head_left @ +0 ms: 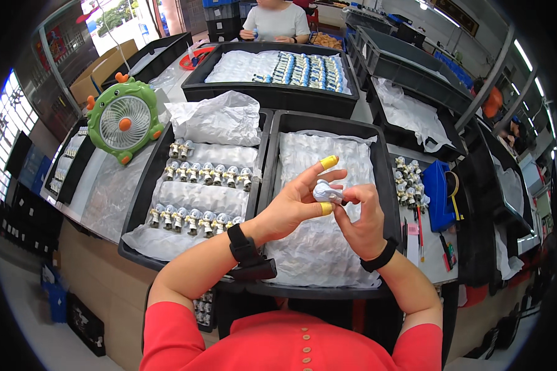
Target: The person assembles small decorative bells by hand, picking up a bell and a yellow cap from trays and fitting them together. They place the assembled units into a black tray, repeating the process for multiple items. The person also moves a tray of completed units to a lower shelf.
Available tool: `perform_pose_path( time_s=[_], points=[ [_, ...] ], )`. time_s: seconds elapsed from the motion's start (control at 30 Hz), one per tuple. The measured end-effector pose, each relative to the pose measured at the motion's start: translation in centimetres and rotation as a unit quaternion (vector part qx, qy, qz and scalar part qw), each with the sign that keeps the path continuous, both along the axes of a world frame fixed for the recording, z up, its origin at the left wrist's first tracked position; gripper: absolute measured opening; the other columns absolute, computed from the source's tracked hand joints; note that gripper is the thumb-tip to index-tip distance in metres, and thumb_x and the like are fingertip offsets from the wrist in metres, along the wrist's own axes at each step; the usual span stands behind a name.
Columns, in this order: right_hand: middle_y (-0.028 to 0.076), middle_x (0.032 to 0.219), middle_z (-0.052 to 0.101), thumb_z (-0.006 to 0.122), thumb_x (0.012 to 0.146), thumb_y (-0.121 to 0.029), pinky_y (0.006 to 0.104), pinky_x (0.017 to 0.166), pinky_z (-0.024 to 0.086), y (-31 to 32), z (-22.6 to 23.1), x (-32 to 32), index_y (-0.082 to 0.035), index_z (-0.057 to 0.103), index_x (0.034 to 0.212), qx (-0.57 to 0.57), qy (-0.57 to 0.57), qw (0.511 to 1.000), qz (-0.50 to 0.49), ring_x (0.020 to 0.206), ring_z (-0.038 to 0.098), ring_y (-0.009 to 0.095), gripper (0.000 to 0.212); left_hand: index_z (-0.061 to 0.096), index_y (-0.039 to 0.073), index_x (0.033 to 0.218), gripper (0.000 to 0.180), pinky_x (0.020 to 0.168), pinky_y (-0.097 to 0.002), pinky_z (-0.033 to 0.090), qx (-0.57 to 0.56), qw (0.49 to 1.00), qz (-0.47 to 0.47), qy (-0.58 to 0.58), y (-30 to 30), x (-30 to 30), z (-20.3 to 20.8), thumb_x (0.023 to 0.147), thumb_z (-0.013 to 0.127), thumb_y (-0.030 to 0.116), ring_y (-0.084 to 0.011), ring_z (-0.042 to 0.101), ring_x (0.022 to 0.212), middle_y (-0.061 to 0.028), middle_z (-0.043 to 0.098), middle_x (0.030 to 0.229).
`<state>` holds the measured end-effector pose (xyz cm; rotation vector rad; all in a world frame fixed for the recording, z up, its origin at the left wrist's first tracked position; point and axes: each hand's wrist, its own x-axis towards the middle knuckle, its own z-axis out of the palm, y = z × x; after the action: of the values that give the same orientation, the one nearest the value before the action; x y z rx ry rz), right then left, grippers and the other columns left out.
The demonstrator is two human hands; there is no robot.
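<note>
Above the right-hand black tray [384, 185], I hold a small white and pale-grey figurine [325, 191]. My left hand [294, 201], with yellow coverings on a fingertip and the thumb, is closed on the figurine from the left, its other fingers partly extended. From the right, my right hand [364, 226] pinches at the figurine's side with thumb and forefinger; whether a small part is between them is hidden. White wrinkled paper [322, 253] lines the tray below. In the left-hand black tray [143, 204], rows of similar figurines [194, 217] lie on white paper.
A green fan [125, 120] stands at the left. Several loose figurines [410, 182], a blue bin [436, 188], and a red brush [420, 232] are at the right. Beyond, a black tray [260, 94] holds blue and white figurines. A person [277, 23] sits across the table.
</note>
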<state>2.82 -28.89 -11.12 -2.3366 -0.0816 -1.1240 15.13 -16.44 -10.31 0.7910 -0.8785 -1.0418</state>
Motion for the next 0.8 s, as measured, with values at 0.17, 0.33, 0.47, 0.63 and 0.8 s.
perform_pose_path(
  time_s=[0.17, 0.33, 0.47, 0.63, 0.8],
  points=[
    [0.009, 0.096, 0.054, 0.071, 0.066, 0.006, 0.0335, 0.068, 0.046, 0.3, 0.4, 0.1, -0.008, 0.047, 0.100, -0.043, -0.050, 0.997, -0.033, 0.081, 0.053, 0.026, 0.044, 0.020, 0.013, 0.143, 0.074, 0.092, -0.0289, 0.042, -0.011, 1.000, -0.006, 0.014, 0.3, -0.1, 0.3, 0.079, 0.050, -0.009, -0.0149, 0.045, 0.115, -0.0131, 0.033, 0.139],
    [0.011, 0.098, 0.055, 0.073, 0.066, 0.003, 0.0339, 0.071, 0.047, 0.3, 0.1, 0.1, -0.008, 0.047, 0.102, -0.019, -0.051, 0.999, -0.006, 0.086, 0.056, 0.026, 0.045, 0.020, 0.012, 0.142, 0.072, 0.095, -0.0306, 0.040, -0.012, 0.999, -0.025, 0.021, 0.6, -0.2, 0.5, 0.081, 0.053, -0.005, -0.0156, 0.049, 0.112, -0.0128, 0.038, 0.135],
    [0.011, 0.098, 0.059, 0.071, 0.072, -0.001, 0.0300, 0.072, 0.048, 0.1, -0.6, -0.2, -0.006, 0.046, 0.104, 0.084, -0.012, 0.996, 0.017, 0.083, 0.059, 0.021, 0.042, 0.022, 0.011, 0.142, 0.064, 0.096, -0.0325, 0.039, 0.003, 0.998, -0.042, 0.050, 0.7, 0.3, -0.2, 0.087, 0.054, 0.006, -0.0158, 0.050, 0.111, -0.0100, 0.045, 0.129],
    [0.009, 0.095, 0.062, 0.069, 0.078, -0.006, 0.0251, 0.073, 0.048, 0.4, -0.5, -0.3, -0.003, 0.048, 0.107, 0.271, 0.026, 0.961, 0.048, 0.079, 0.060, 0.014, 0.035, 0.027, 0.010, 0.140, 0.054, 0.097, -0.0333, 0.039, 0.021, 0.988, -0.038, 0.147, 0.8, 0.6, -1.1, 0.092, 0.051, 0.016, -0.0154, 0.050, 0.112, -0.0068, 0.052, 0.121],
    [0.008, 0.094, 0.060, 0.070, 0.077, -0.008, 0.0255, 0.071, 0.049, -0.1, -0.8, -0.3, -0.003, 0.055, 0.102, 0.266, 0.083, 0.960, 0.040, 0.079, 0.060, 0.015, 0.030, 0.034, 0.008, 0.135, 0.047, 0.091, -0.0291, 0.044, 0.065, 0.991, 0.032, 0.108, 0.7, 0.3, -1.2, 0.092, 0.051, 0.015, -0.0138, 0.054, 0.107, -0.0059, 0.055, 0.117]
  ],
)
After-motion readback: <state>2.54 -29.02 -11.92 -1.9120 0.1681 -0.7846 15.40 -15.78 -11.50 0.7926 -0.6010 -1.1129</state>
